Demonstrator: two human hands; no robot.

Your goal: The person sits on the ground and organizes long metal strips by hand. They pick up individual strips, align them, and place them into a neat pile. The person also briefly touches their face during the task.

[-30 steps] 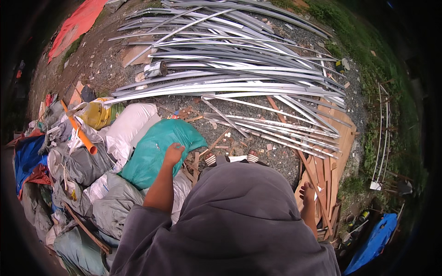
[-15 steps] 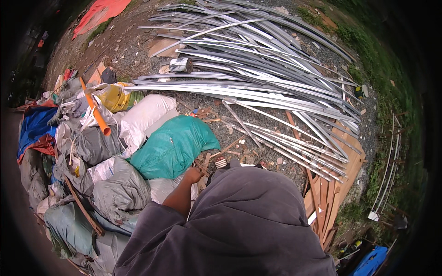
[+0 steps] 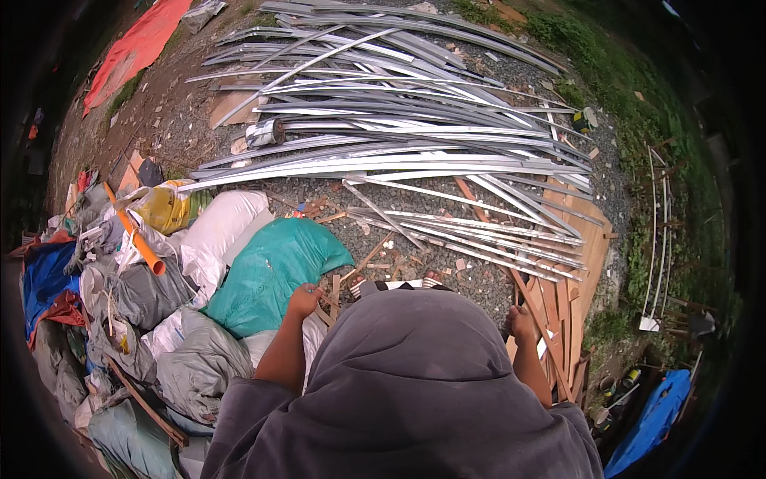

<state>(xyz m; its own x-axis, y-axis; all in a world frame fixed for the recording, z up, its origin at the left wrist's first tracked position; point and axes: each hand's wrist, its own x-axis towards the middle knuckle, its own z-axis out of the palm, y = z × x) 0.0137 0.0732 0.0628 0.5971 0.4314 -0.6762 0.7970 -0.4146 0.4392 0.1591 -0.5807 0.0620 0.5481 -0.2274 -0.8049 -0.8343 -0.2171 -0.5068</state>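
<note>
My left hand (image 3: 305, 300) is curled closed beside the lower right side of a teal-green sack (image 3: 271, 267), close to some thin wood scraps (image 3: 331, 297). Whatever its fingers hold, if anything, is hidden. On the other side of my body, my right hand (image 3: 519, 322) is also closed, near the left edge of a stack of brown wooden boards (image 3: 562, 311). I cannot make out anything in it. Both forearms reach forward from grey sleeves, and my sandalled feet (image 3: 431, 277) show in front on the gravel.
Long silvery metal channels (image 3: 399, 120) lie in a crossed heap ahead, with a paint-smeared can (image 3: 264, 132) at their left. Filled sacks (image 3: 203, 363), an orange pipe (image 3: 134, 231) and a blue tarp (image 3: 49, 275) crowd the left. Another blue sheet (image 3: 654, 419) lies at lower right.
My right hand and forearm have come into view on the right. The view has shifted, so the metal and sacks sit further left. My left hand remains near the green sack.
</note>
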